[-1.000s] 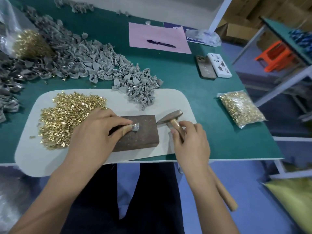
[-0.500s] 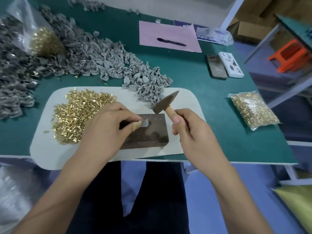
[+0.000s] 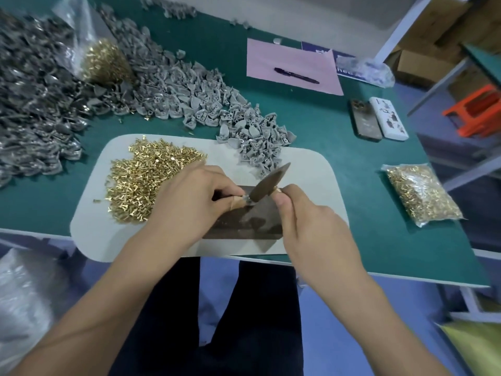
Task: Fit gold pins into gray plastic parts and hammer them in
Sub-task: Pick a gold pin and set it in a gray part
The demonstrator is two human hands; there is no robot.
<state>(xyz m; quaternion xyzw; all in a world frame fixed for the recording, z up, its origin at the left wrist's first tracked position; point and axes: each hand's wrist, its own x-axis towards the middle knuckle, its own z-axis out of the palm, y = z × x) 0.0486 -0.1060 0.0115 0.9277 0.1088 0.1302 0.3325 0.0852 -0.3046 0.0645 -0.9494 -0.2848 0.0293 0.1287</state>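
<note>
A: One gray part (image 3: 246, 198), centre of the frame, on a dark block (image 3: 245, 222). Condition?

B: Pinched at its left side by the left hand (image 3: 189, 202), fingertips curled in on it. The hammer head (image 3: 267, 183) sits down on it, tilted, its far tip pointing to the upper right. Whether a pin is in the part cannot be told; the head hides it.

A: Item: hammer. Holder?

B: Right hand (image 3: 309, 229), lower right of centre, fingers wrapped round the handle just below the head. The handle itself is almost all hidden under the hand.

A: Item: block. Location?

B: On a pale mat (image 3: 311, 185) whose near edge hangs over the front of the green table (image 3: 339, 137).

A: Stock on the mat?

B: Loose gold pins (image 3: 146, 180), a heap at the left, touching the left hand. Gray parts (image 3: 254, 142), a heap spilling onto the mat's far edge and running to the upper left.

A: Further stock?

B: A bag of pins (image 3: 420, 195) at the right edge of the table. A second bag of pins (image 3: 104, 61) at the upper left, among darker gray parts.

A: Sundries?

B: Pink sheet (image 3: 287, 55) with a pen (image 3: 296, 75) on it, top centre. Two phones (image 3: 378, 122) side by side to its lower right.
</note>
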